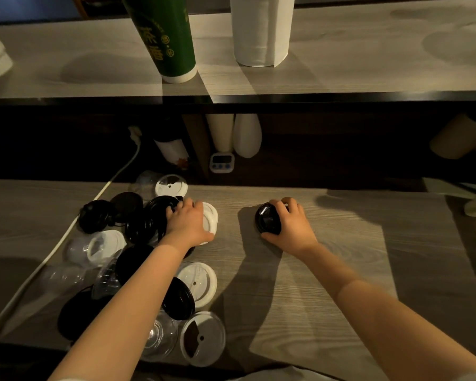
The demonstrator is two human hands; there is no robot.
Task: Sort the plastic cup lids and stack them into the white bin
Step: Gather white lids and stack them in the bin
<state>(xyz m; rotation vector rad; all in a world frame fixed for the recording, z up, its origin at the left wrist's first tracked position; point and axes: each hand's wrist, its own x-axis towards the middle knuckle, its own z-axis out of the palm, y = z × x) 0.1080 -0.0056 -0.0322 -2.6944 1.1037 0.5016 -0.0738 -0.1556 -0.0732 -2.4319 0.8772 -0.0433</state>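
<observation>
Right hand [291,225]: fingers curled round a small black lid [267,220] on the desk [341,243].
Left hand [188,222]: fingers hooked over a large black lid [155,215], palm above a white lid [211,218].
Beside left fingers: heaped lids [107,243], cable [66,235] left of them.

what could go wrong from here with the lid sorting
The clear lids sit dim near the front edge of the counter, so one might get missed or knocked off. The left hand is in an overlapping pile of lids; pulling one could drag neighbours onto the white cable.
</observation>
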